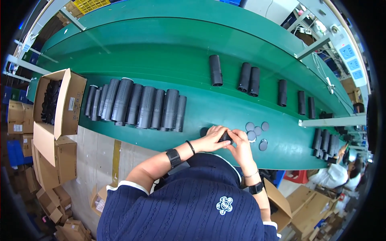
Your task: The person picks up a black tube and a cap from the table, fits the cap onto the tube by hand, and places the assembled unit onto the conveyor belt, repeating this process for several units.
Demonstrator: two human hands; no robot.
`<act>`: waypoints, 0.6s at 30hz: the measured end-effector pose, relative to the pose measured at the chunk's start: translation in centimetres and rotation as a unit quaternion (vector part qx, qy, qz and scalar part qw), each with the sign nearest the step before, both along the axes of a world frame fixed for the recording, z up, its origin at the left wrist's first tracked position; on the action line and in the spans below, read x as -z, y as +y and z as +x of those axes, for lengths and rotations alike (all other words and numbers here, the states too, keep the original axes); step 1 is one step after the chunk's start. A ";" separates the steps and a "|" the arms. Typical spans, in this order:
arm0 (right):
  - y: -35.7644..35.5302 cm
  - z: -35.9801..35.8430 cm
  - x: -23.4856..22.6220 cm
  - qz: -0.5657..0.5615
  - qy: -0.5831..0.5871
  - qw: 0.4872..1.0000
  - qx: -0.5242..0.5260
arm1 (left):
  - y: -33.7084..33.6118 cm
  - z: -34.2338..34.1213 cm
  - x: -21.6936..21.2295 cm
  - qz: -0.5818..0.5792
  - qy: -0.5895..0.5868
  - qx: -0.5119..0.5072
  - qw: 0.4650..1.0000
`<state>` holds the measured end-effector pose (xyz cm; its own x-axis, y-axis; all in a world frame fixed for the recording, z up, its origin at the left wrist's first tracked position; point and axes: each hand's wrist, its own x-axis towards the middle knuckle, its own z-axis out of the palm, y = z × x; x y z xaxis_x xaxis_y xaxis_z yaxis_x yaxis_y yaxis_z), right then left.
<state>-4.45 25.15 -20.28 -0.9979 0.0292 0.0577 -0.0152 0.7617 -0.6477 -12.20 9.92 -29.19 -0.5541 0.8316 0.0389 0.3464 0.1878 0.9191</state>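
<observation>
Both hands, left (212, 138) & right (240, 141), gripping black cylinder (225, 137), grey discs (255, 131) nearby

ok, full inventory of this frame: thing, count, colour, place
perforated tubes: about nine, black and grey, in a row at the table's near edge
tubes on belt: about six, black, spaced along the green belt
round discs: about six, grey, right of the hands
open carton: one, brown, holds black parts, left end
small black part: one, between both hands
left hand: grips the part
right hand: grips the part
</observation>
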 end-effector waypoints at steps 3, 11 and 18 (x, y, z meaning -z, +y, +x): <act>-0.2 -0.3 -0.5 0.022 -0.015 1.000 -0.005 | 0.1 -0.2 -0.3 -0.004 -0.011 0.006 1.000; 0.1 -0.4 -0.4 -0.007 -0.006 1.000 -0.012 | 0.0 -0.3 -0.4 -0.007 -0.025 -0.007 1.000; 1.8 0.0 3.8 -0.305 -0.100 0.946 0.052 | -0.9 -0.6 -0.5 0.017 -0.090 -0.015 0.996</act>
